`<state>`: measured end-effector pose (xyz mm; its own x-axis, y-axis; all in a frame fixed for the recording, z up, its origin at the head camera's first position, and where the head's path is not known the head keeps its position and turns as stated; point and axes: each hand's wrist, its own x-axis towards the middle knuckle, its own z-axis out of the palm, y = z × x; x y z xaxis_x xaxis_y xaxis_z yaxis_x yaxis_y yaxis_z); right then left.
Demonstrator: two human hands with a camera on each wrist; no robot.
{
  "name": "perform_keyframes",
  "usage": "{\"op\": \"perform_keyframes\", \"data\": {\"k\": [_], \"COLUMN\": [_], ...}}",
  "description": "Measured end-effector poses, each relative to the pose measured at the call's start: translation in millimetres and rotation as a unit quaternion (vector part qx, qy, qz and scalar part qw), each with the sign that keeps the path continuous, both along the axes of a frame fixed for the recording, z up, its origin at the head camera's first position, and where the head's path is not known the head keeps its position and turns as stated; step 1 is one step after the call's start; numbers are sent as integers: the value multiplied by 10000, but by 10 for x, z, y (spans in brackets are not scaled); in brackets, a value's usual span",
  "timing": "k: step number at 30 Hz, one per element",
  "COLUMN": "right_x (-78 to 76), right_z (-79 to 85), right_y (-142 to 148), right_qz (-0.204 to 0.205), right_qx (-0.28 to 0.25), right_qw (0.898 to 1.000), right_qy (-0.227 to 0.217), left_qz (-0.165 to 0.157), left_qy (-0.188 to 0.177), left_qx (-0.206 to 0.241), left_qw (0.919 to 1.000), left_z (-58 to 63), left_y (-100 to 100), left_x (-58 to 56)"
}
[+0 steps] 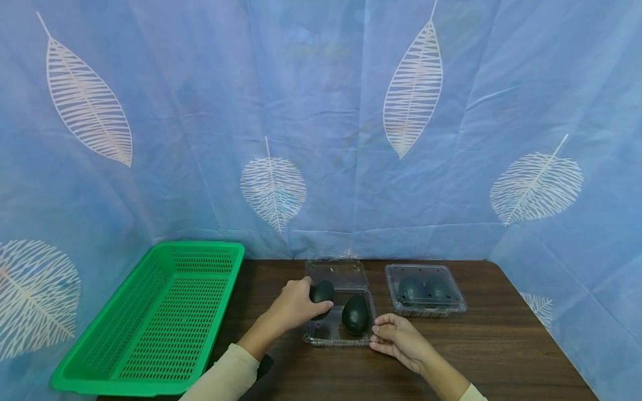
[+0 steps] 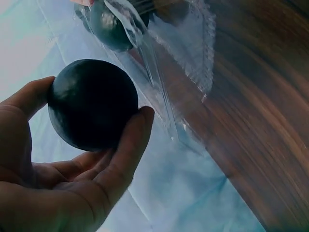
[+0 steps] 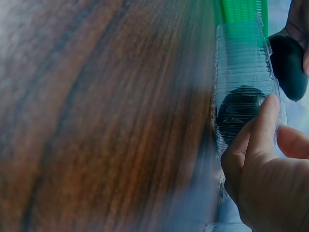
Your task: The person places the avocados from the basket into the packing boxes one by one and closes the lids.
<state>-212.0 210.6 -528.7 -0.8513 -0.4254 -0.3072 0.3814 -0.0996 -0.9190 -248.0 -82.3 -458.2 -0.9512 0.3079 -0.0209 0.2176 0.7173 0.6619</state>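
Observation:
My left hand grips a dark green avocado between thumb and fingers. This avocado is over the left half of a clear plastic clamshell box, whose lid lies folded back toward the curtain. A second avocado sits in the right half of the box. At the box's right front side, my right hand holds the rim with its fingertips. In the right wrist view the index finger lies along the ribbed wall, with the boxed avocado showing through the plastic.
A green slotted plastic basket stands to the left. To the right on the brown wooden table is another clear box, closed, with two avocados inside. A blue leaf-patterned curtain hangs behind the table.

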Motion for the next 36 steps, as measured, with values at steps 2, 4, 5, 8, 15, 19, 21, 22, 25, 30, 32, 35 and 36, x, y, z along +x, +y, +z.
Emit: {"op": "perform_keyframes", "data": {"k": [2,4,5,8,15,19,21,22,25,30,32,35,36], "right_x": [2,2,3,5,12,5,0,0,2,3,1,3,2], "right_z": [1,2,5,15,27,26,28,27,29,24,21,16,15], "right_y": [5,8,7,4,2,2,0,1,0,-8,-11,-9,-8], "right_qz": [25,45,45,43,7,-27,-43,-48,-47,-43,-47,-42,-44], "right_qx": [-4,-14,-20,-33,22,96,113,108,82,12,-3,-25,-25], "right_qw": [10000,10000,10000,10000,10000,9999,9999,9999,10000,10000,10000,10000,10000], "right_qy": [1,-2,-12,-44,-34,13,15,17,7,-30,-44,-42,-48], "left_qz": [-45,-65,-67,-38,29,61,101,122,162,197,192,164,159], "left_qy": [22,80,88,108,169,81,11,-5,-88,-154,-142,-119,-129], "left_qx": [-38,-85,-104,-226,-589,-487,-424,-423,-498,-756,-800,-824,-810], "left_qw": [10000,9999,9999,9997,9981,9988,9990,9990,9986,9968,9965,9964,9965], "left_z": [-14,-25,-30,-44,-79,-111,-135,-146,-199,-287,-310,-332,-341], "left_y": [27,54,66,109,236,303,331,343,372,392,396,402,405], "left_x": [5,7,8,5,-15,-22,-28,-31,-45,-72,-83,-95,-98]}}
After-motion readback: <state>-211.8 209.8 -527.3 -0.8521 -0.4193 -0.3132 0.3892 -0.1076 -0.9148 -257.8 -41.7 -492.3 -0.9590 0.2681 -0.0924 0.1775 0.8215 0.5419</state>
